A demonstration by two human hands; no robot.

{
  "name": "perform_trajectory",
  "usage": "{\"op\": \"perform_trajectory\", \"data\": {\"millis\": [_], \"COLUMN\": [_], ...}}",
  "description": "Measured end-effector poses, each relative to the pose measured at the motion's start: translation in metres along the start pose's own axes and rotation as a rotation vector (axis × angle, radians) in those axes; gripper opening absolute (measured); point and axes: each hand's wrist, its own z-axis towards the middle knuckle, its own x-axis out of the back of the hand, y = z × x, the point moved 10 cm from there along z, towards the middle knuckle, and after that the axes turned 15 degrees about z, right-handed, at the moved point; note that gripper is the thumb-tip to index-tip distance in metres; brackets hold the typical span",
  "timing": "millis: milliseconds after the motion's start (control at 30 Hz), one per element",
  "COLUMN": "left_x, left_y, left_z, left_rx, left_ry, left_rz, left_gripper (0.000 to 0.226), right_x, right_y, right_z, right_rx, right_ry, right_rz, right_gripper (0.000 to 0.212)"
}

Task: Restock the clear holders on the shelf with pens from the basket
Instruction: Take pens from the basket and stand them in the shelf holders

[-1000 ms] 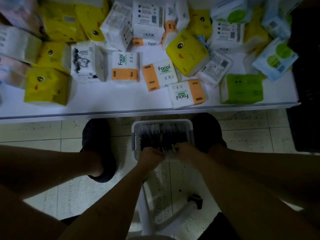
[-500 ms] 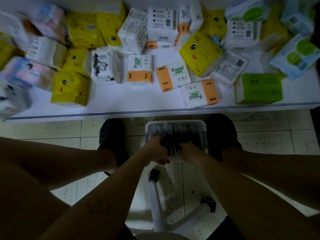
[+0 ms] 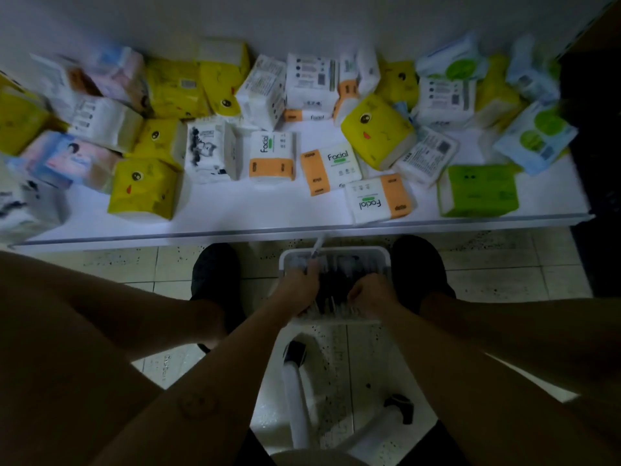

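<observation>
Between two dark shoes (image 3: 215, 274) on the tiled floor sits the white basket (image 3: 369, 255), and both of the person's hands are down in it. Inside the basket lies a dark, tightly packed layer of pens (image 3: 332, 287), their pale tips showing along its near edge. The left hand (image 3: 297, 287) is over the basket's left half with its fingers curled round a single pen (image 3: 317, 246). This one is light-coloured and blurred, and it sticks up out of the fist and slants past the basket's far rim. The right hand (image 3: 368, 295) is over the basket's right half, knuckles up and fingers bent down among the pens. The light is dim, so whether it actually holds any cannot be told.

Just beyond the basket's far rim runs the front edge of a white shelf (image 3: 235, 227). The shelf is crowded with tissue packs (image 3: 272, 156) in yellow, white with orange bands, green, and pale blue. One orange-banded pack (image 3: 378, 203) lies at the shelf edge almost directly beyond the basket. Nearer than the basket, white chair legs (image 3: 295, 398) with black casters (image 3: 295, 353) spread across the floor. The person's bare knees frame the basket on either side.
</observation>
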Motion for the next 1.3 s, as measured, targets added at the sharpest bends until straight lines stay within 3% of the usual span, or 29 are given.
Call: {"op": "perform_trajectory", "data": {"millis": [67, 167, 300, 367, 533, 600, 667, 700, 767, 833, 967, 1133, 1300], "left_x": [0.008, 0.010, 0.017, 0.023, 0.049, 0.064, 0.077, 0.083, 0.095, 0.108, 0.137, 0.186, 0.229], "left_y": [0.008, 0.009, 0.012, 0.014, 0.035, 0.051, 0.069, 0.078, 0.095, 0.110, 0.141, 0.189, 0.221], "left_z": [-0.003, -0.010, -0.022, -0.029, -0.053, -0.067, -0.082, -0.091, -0.105, -0.118, -0.144, -0.210, -0.277], "left_rx": [-0.071, -0.060, -0.073, -0.081, -0.166, -0.257, -0.388, -0.452, -0.570, -0.638, -0.682, -0.865, -1.023], "left_ry": [0.088, 0.091, 0.098, 0.117, 0.211, 0.271, 0.306, 0.318, 0.336, 0.365, 0.437, 0.557, 0.571], "left_rz": [0.016, -0.123, -0.253, -0.196, -0.160, -0.165, -0.140, -0.144, -0.209, -0.259, -0.217, -0.243, -0.319], "left_gripper": [0.032, 0.025, 0.020, 0.021, 0.019, 0.029, 0.033, 0.031, 0.025, 0.021, 0.020, 0.018, 0.012], "right_x": [0.005, 0.010, 0.018, 0.029, 0.052, 0.061, 0.073, 0.082, 0.098, 0.114, 0.149, 0.198, 0.225], "right_y": [-0.005, -0.017, -0.041, -0.050, -0.085, -0.098, -0.111, -0.120, -0.138, -0.158, -0.205, -0.258, -0.286], "right_z": [-0.007, -0.021, -0.048, -0.061, -0.098, -0.113, -0.125, -0.133, -0.151, -0.173, -0.222, -0.280, -0.338], "right_rx": [0.032, 0.098, 0.224, 0.252, 0.380, 0.416, 0.458, 0.494, 0.599, 0.719, 0.886, 1.074, 1.180], "right_ry": [0.021, 0.020, 0.043, 0.126, 0.253, 0.277, 0.317, 0.356, 0.393, 0.402, 0.424, 0.535, 0.608], "right_rz": [0.020, 0.117, 0.191, 0.234, 0.251, 0.296, 0.365, 0.387, 0.436, 0.428, 0.408, 0.480, 0.504], "right_gripper": [0.017, 0.040, 0.018, 0.013, 0.043, 0.035, 0.011, 0.020, 0.068, 0.089, 0.065, 0.035, 0.043]}}
